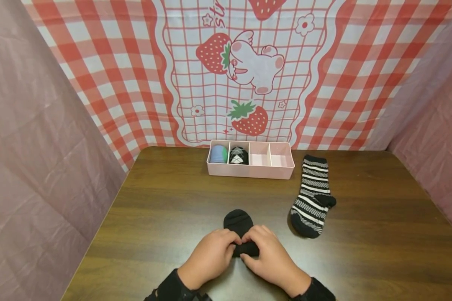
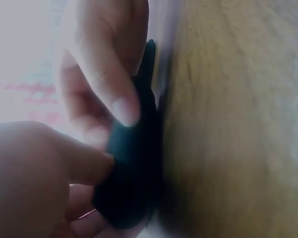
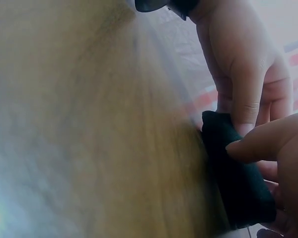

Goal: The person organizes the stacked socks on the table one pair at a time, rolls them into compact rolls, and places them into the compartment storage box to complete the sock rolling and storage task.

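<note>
A black sock (image 1: 239, 220) lies on the table in front of me, its near end rolled into a thick band. My left hand (image 1: 211, 253) pinches the left end of this roll between thumb and fingers. On the opposite end, my right hand (image 1: 270, 256) grips the roll in the same way, fingertips close to those of the left. Both wrist views show the dark rolled sock (image 2: 134, 163) low against the tabletop, with thumbs on its near side. The fingers behind the roll (image 3: 236, 173) are partly hidden.
A pink divided box (image 1: 250, 170) stands at the table's back edge. Its two left compartments hold a blue-green rolled sock (image 1: 219, 154) and a black argyle rolled sock (image 1: 239, 155). A black-and-white striped sock (image 1: 312, 196) lies flat on the right. A checked cloth (image 1: 128, 71) hangs behind.
</note>
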Demonstrator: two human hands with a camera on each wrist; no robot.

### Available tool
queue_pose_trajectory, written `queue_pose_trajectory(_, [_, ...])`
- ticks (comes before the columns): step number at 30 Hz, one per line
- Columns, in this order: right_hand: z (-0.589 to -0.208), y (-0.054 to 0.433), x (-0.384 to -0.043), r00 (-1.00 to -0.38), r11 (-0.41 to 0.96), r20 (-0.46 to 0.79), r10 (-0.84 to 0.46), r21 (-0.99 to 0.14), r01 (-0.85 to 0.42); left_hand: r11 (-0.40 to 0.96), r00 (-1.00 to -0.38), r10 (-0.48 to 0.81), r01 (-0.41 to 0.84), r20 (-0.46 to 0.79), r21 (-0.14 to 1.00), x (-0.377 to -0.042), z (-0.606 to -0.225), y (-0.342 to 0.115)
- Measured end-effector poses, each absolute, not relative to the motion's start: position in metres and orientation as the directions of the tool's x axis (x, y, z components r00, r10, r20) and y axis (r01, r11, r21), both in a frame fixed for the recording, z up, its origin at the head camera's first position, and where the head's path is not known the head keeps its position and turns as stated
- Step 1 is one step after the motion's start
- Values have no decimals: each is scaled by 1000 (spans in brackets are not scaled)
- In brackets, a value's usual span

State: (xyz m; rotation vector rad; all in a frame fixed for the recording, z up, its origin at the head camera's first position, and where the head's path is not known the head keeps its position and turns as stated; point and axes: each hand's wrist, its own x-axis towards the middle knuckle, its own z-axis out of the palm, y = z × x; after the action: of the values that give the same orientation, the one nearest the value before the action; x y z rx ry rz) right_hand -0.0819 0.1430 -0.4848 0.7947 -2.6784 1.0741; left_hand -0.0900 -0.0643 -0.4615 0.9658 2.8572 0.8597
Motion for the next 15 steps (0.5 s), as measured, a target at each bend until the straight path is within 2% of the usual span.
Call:
queue_pose_trajectory(5, [-485,142,-82,-848,620,313,-427,-581,-527,636,-823,555,514,121,576,-91,-463,-67])
queue_pose_trajectory(10, [-486,142,-81,-835,640,328,-442,-537,-550,608,-848,529,400,26,686,-93,-463,-71])
queue_pose_trajectory(15, [-484,142,-81,-822,648,342,-456,-505,-570,616,-860,509,353,-14,705,-94,-462,-71])
